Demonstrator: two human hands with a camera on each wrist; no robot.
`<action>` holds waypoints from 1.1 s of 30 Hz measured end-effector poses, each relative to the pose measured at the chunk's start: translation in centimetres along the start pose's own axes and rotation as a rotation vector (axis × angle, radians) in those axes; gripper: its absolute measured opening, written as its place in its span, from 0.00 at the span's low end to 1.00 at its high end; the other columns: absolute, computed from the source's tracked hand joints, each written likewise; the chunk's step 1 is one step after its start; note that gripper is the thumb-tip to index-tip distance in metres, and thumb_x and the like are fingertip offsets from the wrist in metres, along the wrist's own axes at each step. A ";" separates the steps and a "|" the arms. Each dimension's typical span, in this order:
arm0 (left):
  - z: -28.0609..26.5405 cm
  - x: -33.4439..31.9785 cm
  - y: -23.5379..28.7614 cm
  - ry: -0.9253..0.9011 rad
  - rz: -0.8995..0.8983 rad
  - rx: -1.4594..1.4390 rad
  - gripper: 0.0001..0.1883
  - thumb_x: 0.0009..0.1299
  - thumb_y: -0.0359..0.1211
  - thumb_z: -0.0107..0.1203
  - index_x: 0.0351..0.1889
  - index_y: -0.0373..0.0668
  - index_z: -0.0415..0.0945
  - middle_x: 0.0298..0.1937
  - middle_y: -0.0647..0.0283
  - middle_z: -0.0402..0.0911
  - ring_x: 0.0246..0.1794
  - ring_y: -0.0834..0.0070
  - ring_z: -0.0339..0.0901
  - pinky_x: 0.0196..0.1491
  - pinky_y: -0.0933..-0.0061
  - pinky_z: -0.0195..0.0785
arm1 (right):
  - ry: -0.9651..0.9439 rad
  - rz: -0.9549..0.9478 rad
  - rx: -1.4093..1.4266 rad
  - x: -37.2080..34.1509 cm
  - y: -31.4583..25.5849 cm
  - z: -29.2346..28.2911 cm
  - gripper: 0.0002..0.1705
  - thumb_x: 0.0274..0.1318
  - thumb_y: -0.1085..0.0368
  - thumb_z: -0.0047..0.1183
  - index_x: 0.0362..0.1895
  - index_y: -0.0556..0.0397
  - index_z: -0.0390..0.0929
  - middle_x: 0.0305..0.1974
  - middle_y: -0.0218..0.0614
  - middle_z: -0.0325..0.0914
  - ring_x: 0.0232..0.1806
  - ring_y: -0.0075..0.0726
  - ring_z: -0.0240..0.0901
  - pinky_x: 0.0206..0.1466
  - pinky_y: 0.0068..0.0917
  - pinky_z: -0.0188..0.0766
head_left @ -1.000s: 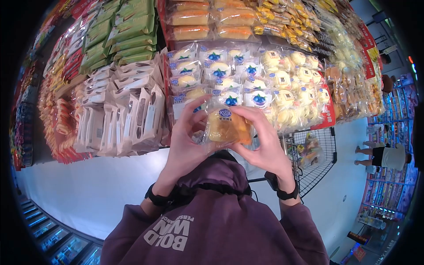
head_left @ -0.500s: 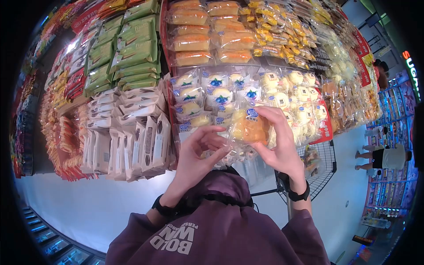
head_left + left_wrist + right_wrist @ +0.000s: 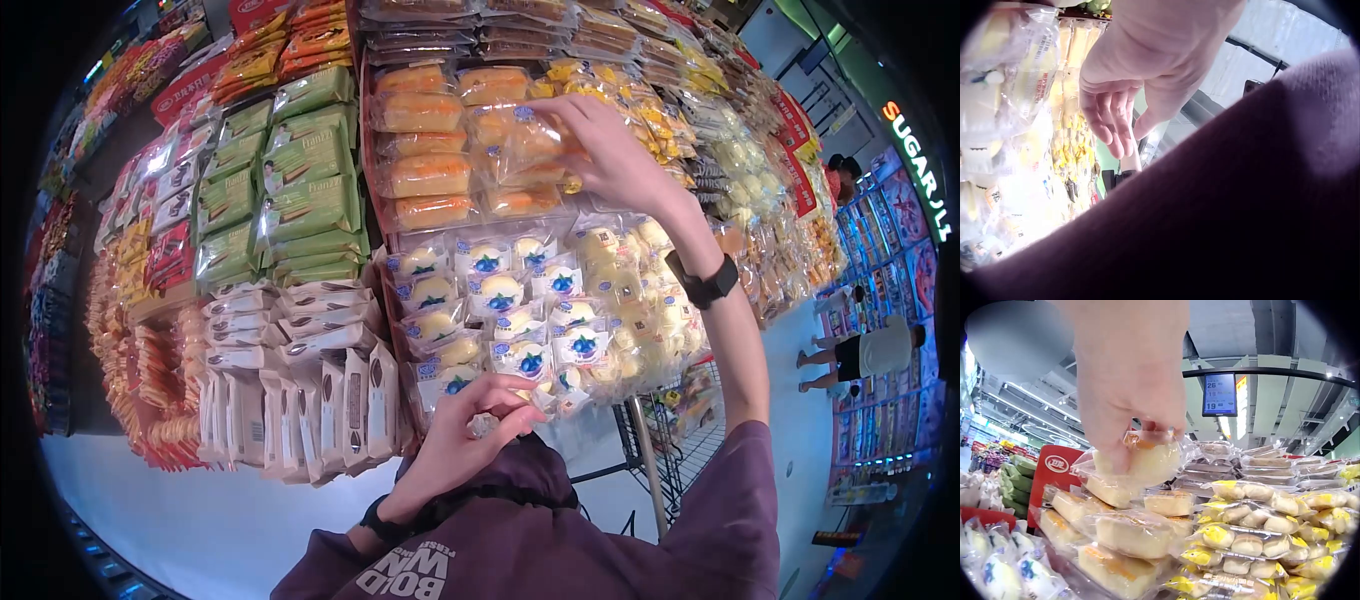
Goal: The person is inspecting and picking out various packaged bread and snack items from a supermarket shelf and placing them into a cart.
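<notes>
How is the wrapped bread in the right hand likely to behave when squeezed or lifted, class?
The wrapped bread looks pale and cake-like, so it would probably squash under firm pressure. Its glossy, loose film may slip or crinkle. It is likely light, since the right hand holds it from above between thumb and fingers.

A shop interior: wrapped breads (image 3: 428,176) and green packets (image 3: 305,165) lie stacked for sale before me; a wire shopping cart (image 3: 692,458), lit shelves (image 3: 862,432), a glowing sign (image 3: 919,172) and an overhead screen (image 3: 1219,395) surround me.
</notes>
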State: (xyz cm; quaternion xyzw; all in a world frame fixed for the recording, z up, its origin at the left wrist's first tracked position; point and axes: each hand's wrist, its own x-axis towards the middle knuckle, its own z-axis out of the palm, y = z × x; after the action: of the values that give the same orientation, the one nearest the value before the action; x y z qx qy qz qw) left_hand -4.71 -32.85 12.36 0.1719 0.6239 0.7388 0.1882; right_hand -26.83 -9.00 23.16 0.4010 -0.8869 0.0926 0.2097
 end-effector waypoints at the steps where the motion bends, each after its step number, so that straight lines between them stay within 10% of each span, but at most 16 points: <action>1: -0.2 0.0 0.1 0.001 0.006 0.005 0.15 0.70 0.27 0.55 0.54 0.34 0.72 0.38 0.63 0.86 0.36 0.83 0.79 0.45 0.80 0.70 | 0.039 -0.027 -0.022 1.2 1.1 0.6 0.34 0.48 0.74 0.57 0.63 0.48 0.65 0.48 0.41 0.70 0.52 0.50 0.67 0.57 0.41 0.62; 12: -1.2 -0.6 0.4 0.067 0.011 0.024 0.13 0.70 0.27 0.55 0.52 0.35 0.75 0.38 0.61 0.86 0.38 0.82 0.80 0.46 0.79 0.70 | -0.026 0.022 -0.016 4.4 5.7 8.4 0.37 0.52 0.74 0.51 0.69 0.49 0.59 0.67 0.52 0.60 0.66 0.57 0.61 0.67 0.45 0.60; 24: -0.6 0.2 0.4 0.043 0.000 0.066 0.12 0.70 0.26 0.56 0.50 0.35 0.76 0.38 0.61 0.86 0.37 0.80 0.81 0.45 0.79 0.71 | -0.070 0.308 -0.202 7.7 3.8 11.0 0.45 0.62 0.29 0.32 0.71 0.47 0.59 0.72 0.54 0.51 0.76 0.54 0.43 0.74 0.64 0.38; 33: -0.5 -0.5 0.8 0.091 0.038 0.115 0.09 0.72 0.25 0.54 0.49 0.33 0.75 0.35 0.61 0.85 0.35 0.81 0.80 0.39 0.80 0.69 | -0.035 0.290 -0.123 7.8 5.3 11.3 0.38 0.66 0.35 0.30 0.69 0.45 0.61 0.73 0.48 0.50 0.76 0.52 0.44 0.75 0.61 0.37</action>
State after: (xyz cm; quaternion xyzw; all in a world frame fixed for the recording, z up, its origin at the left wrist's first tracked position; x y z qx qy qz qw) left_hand -4.55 -33.69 13.01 0.1607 0.6699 0.7121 0.1352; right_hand -38.75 -14.47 16.53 0.2566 -0.9431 0.0606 0.2028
